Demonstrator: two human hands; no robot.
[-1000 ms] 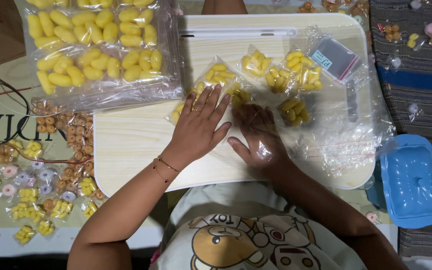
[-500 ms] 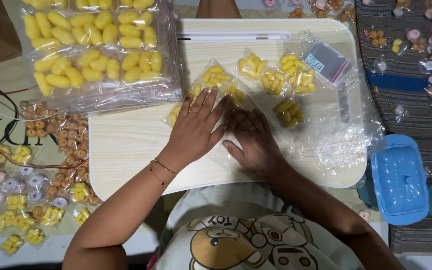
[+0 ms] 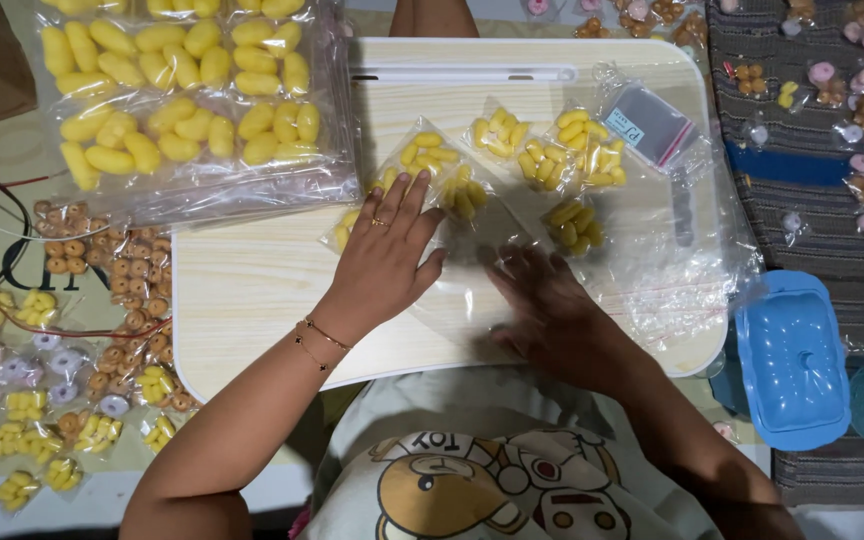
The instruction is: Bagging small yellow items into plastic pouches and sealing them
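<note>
My left hand point(image 3: 384, 255) lies flat with spread fingers on a pale wooden lap table point(image 3: 242, 290), fingertips touching small clear bags of yellow pieces point(image 3: 430, 158). My right hand point(image 3: 544, 300), blurred, presses flat on a sheet of clear plastic film point(image 3: 672, 285) beside it. More small filled bags point(image 3: 574, 150) lie just beyond both hands. A pack of empty clear bags point(image 3: 650, 124) sits at the table's far right. Neither hand grips anything.
A large clear bag of yellow pieces point(image 3: 182, 100) overlaps the table's far left corner. Many small packets of yellow, brown and pink pieces point(image 3: 62, 350) lie on the floor to the left. A blue lidded box point(image 3: 794, 358) stands at the right, with more packets point(image 3: 862, 90) beyond.
My right hand has slid rightward and nearer along the plastic film. My left hand has stayed flat near the small bags. The view has shifted slightly.
</note>
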